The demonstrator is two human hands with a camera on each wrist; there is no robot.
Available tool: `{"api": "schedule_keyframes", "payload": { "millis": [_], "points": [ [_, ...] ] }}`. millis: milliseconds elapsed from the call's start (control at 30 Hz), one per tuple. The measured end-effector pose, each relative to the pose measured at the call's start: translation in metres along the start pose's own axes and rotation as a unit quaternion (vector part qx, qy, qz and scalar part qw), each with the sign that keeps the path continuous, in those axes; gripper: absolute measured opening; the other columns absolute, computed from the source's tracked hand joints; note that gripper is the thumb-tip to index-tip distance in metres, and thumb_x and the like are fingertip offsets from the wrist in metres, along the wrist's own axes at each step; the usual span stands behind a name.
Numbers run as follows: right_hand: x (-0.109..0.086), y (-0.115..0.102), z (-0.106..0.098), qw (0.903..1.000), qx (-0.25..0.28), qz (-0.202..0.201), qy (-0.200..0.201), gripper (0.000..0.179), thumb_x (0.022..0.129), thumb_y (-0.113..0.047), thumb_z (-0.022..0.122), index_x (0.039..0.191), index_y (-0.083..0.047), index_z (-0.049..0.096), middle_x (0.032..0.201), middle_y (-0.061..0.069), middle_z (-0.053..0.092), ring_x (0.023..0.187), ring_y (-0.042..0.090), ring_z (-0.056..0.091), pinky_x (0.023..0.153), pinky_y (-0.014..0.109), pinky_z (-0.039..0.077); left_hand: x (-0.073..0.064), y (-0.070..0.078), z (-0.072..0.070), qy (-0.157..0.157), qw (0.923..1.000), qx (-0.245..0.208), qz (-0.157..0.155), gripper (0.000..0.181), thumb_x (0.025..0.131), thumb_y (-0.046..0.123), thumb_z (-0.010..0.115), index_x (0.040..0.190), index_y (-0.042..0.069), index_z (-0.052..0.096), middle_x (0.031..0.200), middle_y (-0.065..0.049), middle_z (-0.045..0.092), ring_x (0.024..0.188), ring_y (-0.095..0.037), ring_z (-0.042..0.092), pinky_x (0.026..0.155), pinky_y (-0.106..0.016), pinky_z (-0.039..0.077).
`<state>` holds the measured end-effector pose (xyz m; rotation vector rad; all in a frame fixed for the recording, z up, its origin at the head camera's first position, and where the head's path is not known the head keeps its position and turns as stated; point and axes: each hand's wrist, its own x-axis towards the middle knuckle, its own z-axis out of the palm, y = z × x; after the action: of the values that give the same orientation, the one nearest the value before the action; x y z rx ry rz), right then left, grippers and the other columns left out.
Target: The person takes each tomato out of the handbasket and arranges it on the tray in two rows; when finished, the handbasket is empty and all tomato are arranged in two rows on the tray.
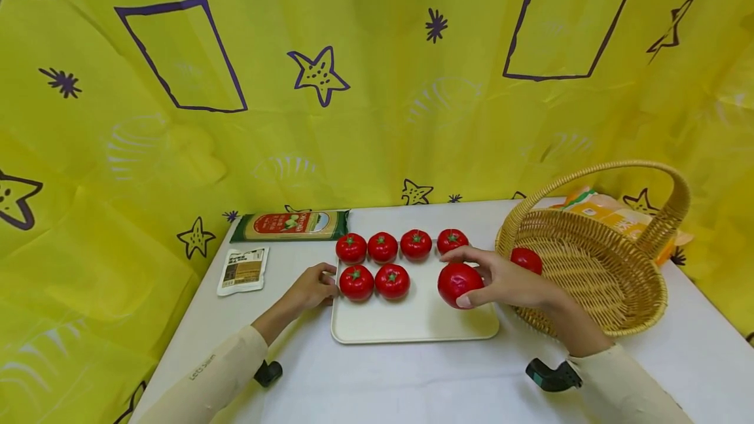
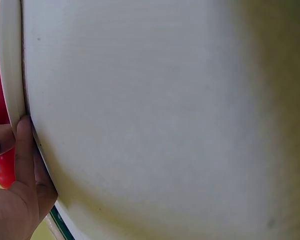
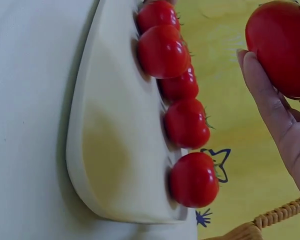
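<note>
In the head view, my right hand grips a red tomato above the right part of a cream tray. The right wrist view shows that tomato held clear of the tray, with fingers along its side. My left hand is at the tray's left edge; in the left wrist view its fingers pinch the rim. Several tomatoes form a back row on the tray, and two more sit in front at the left. A wicker basket on the right contains another tomato.
The basket's tall handle arches up beside my right forearm. An orange package lies behind the basket. A green packet and a small white pouch lie left of the tray. A yellow curtain hangs behind the white table.
</note>
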<state>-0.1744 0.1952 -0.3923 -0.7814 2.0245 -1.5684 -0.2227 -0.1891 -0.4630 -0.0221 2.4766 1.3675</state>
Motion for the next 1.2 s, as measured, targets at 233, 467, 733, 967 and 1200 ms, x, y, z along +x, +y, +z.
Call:
{"api": "schedule_keyframes", "payload": {
  "millis": [233, 467, 733, 967, 1200],
  "points": [
    [0.009, 0.008, 0.004, 0.9999, -0.004, -0.003, 0.016, 0.052, 0.087, -0.013, 0.073, 0.133, -0.004, 0.051, 0.138, 0.025, 0.048, 0.115, 0.036, 0.055, 0.090, 0.038, 0.059, 0.000, -0.002, 0.000, -0.001, 1.0000, -0.006, 0.005, 0.046, 0.083, -0.004, 0.067, 0.127, -0.006, 0.054, 0.091, -0.012, 0.056, 0.072, -0.017, 0.059, 0.065, -0.029, 0.061],
    [0.016, 0.008, 0.011, 0.9990, 0.003, 0.013, 0.043, 0.051, 0.086, -0.019, 0.074, 0.132, -0.013, 0.053, 0.135, 0.019, 0.049, 0.116, 0.035, 0.053, 0.089, 0.042, 0.057, 0.001, -0.002, 0.000, -0.001, 1.0000, 0.000, -0.001, 0.047, 0.084, -0.003, 0.068, 0.129, -0.005, 0.054, 0.092, -0.012, 0.057, 0.072, -0.017, 0.059, 0.065, -0.028, 0.061],
    [0.023, 0.014, 0.018, 0.9982, 0.006, 0.039, 0.044, 0.054, 0.082, -0.018, 0.078, 0.131, -0.020, 0.054, 0.137, 0.019, 0.041, 0.116, 0.035, 0.051, 0.088, 0.041, 0.057, -0.001, -0.001, 0.000, -0.004, 1.0000, -0.004, -0.005, 0.047, 0.084, -0.002, 0.068, 0.129, -0.005, 0.054, 0.091, -0.011, 0.056, 0.073, -0.018, 0.059, 0.065, -0.027, 0.060],
    [0.028, 0.017, 0.018, 0.9993, 0.036, -0.001, 0.001, 0.041, 0.103, -0.023, 0.055, 0.138, -0.005, 0.043, 0.128, 0.025, 0.051, 0.098, 0.035, 0.066, 0.081, 0.040, 0.062, 0.002, -0.002, 0.000, -0.005, 0.9999, -0.008, 0.003, 0.047, 0.083, -0.003, 0.067, 0.128, -0.005, 0.054, 0.090, -0.011, 0.056, 0.070, -0.017, 0.058, 0.063, -0.027, 0.060],
    [0.030, 0.015, 0.019, 0.9953, 0.091, 0.031, -0.006, 0.047, 0.109, -0.031, 0.039, 0.145, -0.001, 0.036, 0.143, 0.030, 0.038, 0.107, 0.028, 0.062, 0.085, 0.037, 0.060, 0.002, -0.002, -0.001, -0.005, 1.0000, -0.007, 0.003, 0.047, 0.084, -0.002, 0.068, 0.128, -0.006, 0.054, 0.091, -0.011, 0.056, 0.072, -0.018, 0.059, 0.065, -0.027, 0.061]
  ]
}}
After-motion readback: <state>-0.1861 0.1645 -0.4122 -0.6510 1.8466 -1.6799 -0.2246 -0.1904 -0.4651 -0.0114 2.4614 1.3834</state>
